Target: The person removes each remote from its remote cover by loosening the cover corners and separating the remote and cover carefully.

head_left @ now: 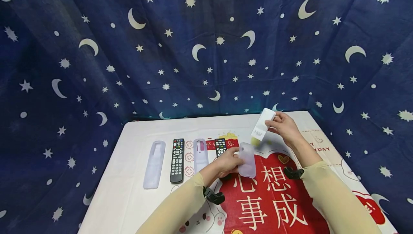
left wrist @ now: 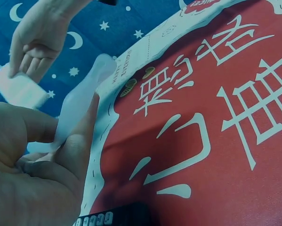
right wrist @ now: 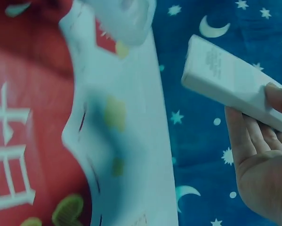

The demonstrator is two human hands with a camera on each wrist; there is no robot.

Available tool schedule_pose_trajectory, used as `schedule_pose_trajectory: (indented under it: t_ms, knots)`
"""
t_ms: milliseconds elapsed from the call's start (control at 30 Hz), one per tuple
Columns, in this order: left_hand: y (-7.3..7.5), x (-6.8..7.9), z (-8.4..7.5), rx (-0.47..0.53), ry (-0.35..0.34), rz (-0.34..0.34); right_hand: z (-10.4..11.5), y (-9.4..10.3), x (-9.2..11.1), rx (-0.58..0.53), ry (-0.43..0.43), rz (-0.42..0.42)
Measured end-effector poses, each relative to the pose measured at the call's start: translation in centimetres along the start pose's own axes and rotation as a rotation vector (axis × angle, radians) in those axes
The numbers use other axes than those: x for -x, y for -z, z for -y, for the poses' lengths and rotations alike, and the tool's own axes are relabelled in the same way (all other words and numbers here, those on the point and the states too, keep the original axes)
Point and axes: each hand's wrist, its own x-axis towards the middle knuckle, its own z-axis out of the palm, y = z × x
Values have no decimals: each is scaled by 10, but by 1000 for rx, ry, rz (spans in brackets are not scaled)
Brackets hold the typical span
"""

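Note:
My left hand [head_left: 228,163] pinches a translucent silicone remote cover [head_left: 247,160] between thumb and fingers, raised over the red print on the tablecloth. In the left wrist view the cover [left wrist: 79,101] appears edge-on. Farther back and to the right, my right hand [head_left: 286,128] grips a white remote control [head_left: 263,124], tilted, with its small-print face showing. The right wrist view has the thumb on this face of the remote [right wrist: 230,77] and the fingers beneath. In the head view, the remote's lower end is just above the cover, apart from it.
Left of my hands lie a long translucent cover [head_left: 154,164], a long black remote [head_left: 177,161] and a second cover [head_left: 200,151]. A smaller black remote [head_left: 220,146] is partly hidden by my left hand. A starry blue curtain [head_left: 180,47] hangs behind the table.

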Motion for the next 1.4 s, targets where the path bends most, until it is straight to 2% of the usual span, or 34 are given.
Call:
schedule_pose_trajectory:
  t_ms: [67,367,600,733,867,1100,1267,1400]
  knots:
    - [1,-1,1,27,-8,-13,-4,3,1,51,12,3]
    - [4,-3,0,29,-15,-68,-27,8,10,339,114,78]
    - [6,-1,-1,54,-9,-84,-48,4,19,557,275,74]
    - [5,-2,-2,47,-11,-93,-59,3,27,733,370,118]
    - [3,-3,-3,18,-16,-97,-66,4,33,870,428,166]
    - [0,-7,-6,3,-1,-113,-78,8,33,997,502,177]
    - [-2,-12,-8,-8,-11,-124,-82,10,36,1037,491,207]
    - [-5,-16,-6,-36,-5,-161,-84,11,39,1066,475,239]
